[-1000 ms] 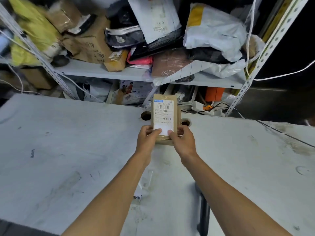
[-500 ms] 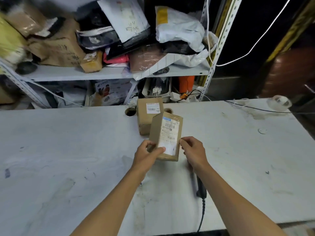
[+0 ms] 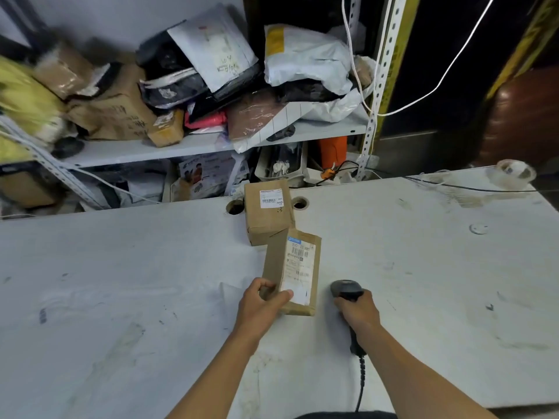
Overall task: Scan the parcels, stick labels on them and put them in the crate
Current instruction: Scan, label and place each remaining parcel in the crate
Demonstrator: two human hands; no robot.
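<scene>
While the left hand (image 3: 260, 303) has its grip clamped on the near end of the flat brown cardboard parcel (image 3: 292, 272), its long axis runs away from the person, label face up, lifted just over the white desk (image 3: 121, 282). Right hand (image 3: 358, 308) grip closed round the dark scanner (image 3: 346, 290); handle mostly hidden. Label print too small to read; a second boxy parcel (image 3: 267, 211) stands just behind.

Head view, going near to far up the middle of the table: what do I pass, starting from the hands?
Left hand and right hand gripping the scanner → the held parcel → the second parcel at the table's far edge → the shelf of parcels behind.
</scene>
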